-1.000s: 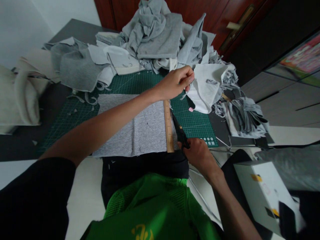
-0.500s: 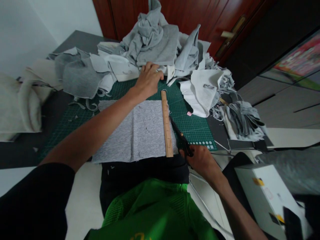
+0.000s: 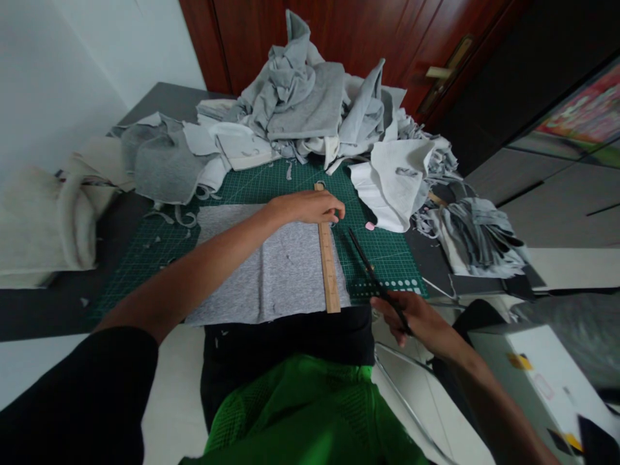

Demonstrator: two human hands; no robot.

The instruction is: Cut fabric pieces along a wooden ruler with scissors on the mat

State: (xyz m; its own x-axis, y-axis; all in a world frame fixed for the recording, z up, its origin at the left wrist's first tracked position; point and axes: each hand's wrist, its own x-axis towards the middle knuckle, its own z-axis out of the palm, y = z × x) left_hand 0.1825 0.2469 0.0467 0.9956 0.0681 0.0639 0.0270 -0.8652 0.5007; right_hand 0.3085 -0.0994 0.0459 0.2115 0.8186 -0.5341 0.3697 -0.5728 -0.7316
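Observation:
In the head view, grey knit fabric (image 3: 285, 265) lies flat on the green cutting mat (image 3: 392, 255), its near edge reaching my lap. A wooden ruler (image 3: 329, 271) rests along its right side, with a narrow fabric margin beyond it. My left hand (image 3: 312, 206) is over the ruler's far end, fingers bent down at the fabric's edge; whatever is between the fingertips cannot be made out. My right hand (image 3: 404, 316) grips black scissors (image 3: 369, 266) at the handles, right of the fabric. Their blades look closed and point away from me, apart from the fabric.
A heap of grey and white cloth (image 3: 310, 103) stands behind the mat against a wooden door. More cloth (image 3: 165, 161) lies at left, white pieces (image 3: 392, 181) and folded grey pieces (image 3: 484, 232) at right. A white box (image 3: 537, 381) sits at lower right.
My left hand has come back from the cloth heap to the ruler's far end. The scissors have moved right, away from the fabric edge. A small grey scrap shows on the mat near the heap.

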